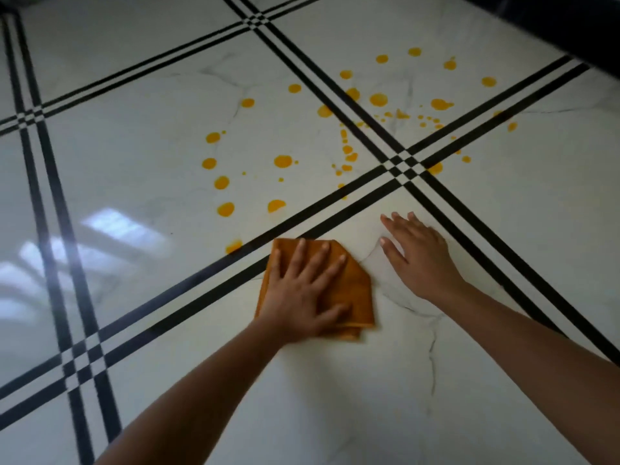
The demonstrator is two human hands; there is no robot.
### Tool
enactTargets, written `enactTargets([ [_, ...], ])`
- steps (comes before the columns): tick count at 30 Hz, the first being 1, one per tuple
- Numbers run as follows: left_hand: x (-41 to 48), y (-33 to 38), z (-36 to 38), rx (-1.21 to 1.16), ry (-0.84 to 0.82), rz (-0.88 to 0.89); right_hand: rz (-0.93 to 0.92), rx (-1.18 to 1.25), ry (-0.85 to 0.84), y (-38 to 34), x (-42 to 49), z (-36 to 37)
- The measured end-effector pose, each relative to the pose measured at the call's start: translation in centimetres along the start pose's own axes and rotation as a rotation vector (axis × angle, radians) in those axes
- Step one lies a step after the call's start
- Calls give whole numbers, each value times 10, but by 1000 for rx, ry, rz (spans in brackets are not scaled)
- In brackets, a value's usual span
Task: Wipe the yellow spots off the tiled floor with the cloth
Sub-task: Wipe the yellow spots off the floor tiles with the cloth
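on the near white tile, just short of the double black stripe (201, 273), the left hand (302, 290) lay flat on the folded orange cloth (355, 290), fingers straight and spread, pressing it to the tiled floor (134, 135). the right hand (419, 253) rested just beside the cloth, palm down on bare tile, fingers straight and holding nothing, seemingly as a brace. to wipe well, i judged the palm should bear down evenly, push the cloth forward over the stripe, and gather the drops inward from the edges rather than smear them outward, refolding to a clean face once soaked. nearly all the yellow spots (283, 161) sat beyond the stripe, ahead of the left fingertips. the closest, a smeared spot (234, 246), was just off the cloth's far left corner, apart from it.
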State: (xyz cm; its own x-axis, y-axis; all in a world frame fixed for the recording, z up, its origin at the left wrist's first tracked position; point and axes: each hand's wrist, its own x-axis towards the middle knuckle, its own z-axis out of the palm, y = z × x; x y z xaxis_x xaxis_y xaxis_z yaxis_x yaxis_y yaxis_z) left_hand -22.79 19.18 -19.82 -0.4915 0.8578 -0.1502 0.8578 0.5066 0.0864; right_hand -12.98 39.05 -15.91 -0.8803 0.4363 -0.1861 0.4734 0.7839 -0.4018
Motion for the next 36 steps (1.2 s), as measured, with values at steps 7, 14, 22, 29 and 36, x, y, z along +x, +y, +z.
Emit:
enactTargets([
  [7,-21,-34,3,-122,98,-305,-9,53,4,-34,-1,18],
  [14,-25,-58,1,-158,120,-594,18,76,-9,-46,-5,32],
  [22,-51,-40,4,-141,88,-420,32,-8,-11,-28,-37,25],
  [29,-66,22,10,-73,-7,-73,88,-116,-33,-4,-61,5],
  [36,-75,19,9,-180,23,-414,84,-86,-42,-11,-83,14],
])
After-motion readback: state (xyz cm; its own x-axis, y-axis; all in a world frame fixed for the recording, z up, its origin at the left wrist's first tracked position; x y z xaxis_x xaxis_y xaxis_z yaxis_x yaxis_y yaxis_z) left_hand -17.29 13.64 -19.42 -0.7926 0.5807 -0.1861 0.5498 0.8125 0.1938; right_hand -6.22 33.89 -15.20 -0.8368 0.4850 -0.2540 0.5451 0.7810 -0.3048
